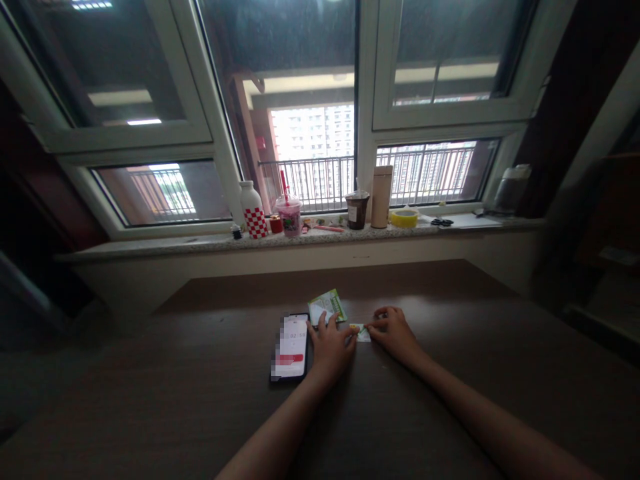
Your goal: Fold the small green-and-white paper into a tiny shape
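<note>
From my end, both hands are over the worktop point(200, 393), w/ a small white-green piece point(362, 335) flat or nearly so btwn them. L hand point(331, 349): fingers part-spread & bent, thumb at the piece's L edge; can't tell from here if it's pinching or just pressing. R hand point(399, 339): fingers curled in, thumb & index tips close together at the R edge; can't confirm a grip there either.

Green-white packet point(327, 305) lies just beyond L hand, fingertips overlapping its near edge in my view; contact unclear. Phone point(292, 348) sits just L of that hand, screen up & lit, partly pixelated. On the sill point(200, 248) I've got, L to R: checked bottle point(255, 217), pink drink point(290, 220), dark drink point(357, 212), tan flask point(381, 200), yellow roll point(404, 220), scissors point(442, 223).
</note>
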Motion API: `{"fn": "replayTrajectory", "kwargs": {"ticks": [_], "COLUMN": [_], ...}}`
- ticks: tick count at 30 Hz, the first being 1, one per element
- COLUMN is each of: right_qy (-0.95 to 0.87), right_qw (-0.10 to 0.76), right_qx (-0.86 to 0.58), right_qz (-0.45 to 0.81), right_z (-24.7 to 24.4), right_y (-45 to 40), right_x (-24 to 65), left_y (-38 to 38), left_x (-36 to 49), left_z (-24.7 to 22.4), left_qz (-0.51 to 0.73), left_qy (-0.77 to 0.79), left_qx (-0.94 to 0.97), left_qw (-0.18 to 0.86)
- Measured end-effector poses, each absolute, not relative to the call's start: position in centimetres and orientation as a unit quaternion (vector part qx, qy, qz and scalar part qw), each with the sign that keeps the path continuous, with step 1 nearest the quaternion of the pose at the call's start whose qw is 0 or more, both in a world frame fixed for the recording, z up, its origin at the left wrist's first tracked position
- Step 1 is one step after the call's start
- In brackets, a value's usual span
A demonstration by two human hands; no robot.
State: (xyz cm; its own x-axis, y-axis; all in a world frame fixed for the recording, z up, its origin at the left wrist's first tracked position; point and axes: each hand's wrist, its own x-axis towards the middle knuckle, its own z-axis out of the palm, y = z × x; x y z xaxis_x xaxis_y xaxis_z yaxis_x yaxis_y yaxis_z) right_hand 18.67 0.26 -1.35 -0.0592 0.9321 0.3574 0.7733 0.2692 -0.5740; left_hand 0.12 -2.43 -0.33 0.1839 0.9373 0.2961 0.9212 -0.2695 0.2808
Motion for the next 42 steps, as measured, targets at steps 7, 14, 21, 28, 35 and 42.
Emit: {"fn": "replayTrajectory", "kwargs": {"ticks": [7,14,21,28,35,42], "right_qy": [-0.708,-0.717,-0.724,-0.724,-0.720,-0.725], "right_qw": [0.343,0.338,0.328,0.324,0.309,0.300], "right_qx": [-0.607,-0.601,-0.600,-0.601,-0.617,-0.615], "right_qz": [0.112,0.102,0.091,0.096,0.075,0.079], "right_z": [-1.6,-1.9,-1.8,-1.5,-0.9,-0.6], "right_y": [0.5,0.7,0.7,0.4,0.3,0.2], "right_x": [18.6,18.6,18.8,18.7,18.2,18.2], "left_y": [-2.5,-2.5,-2.6,-2.7,-2.9,-2.7], "left_x": [0.1,0.1,0.1,0.1,0.2,0.1], "left_z": [-0.3,-0.2,0.2,0.2,0.6,-0.1], "left_qz": [0.208,0.198,0.188,0.197,0.187,0.216], "left_qy": [0.605,0.607,0.606,0.597,0.604,0.593], "left_qx": [0.768,0.769,0.772,0.776,0.774,0.775], "left_qw": [0.028,0.032,0.042,0.049,0.046,0.038]}}
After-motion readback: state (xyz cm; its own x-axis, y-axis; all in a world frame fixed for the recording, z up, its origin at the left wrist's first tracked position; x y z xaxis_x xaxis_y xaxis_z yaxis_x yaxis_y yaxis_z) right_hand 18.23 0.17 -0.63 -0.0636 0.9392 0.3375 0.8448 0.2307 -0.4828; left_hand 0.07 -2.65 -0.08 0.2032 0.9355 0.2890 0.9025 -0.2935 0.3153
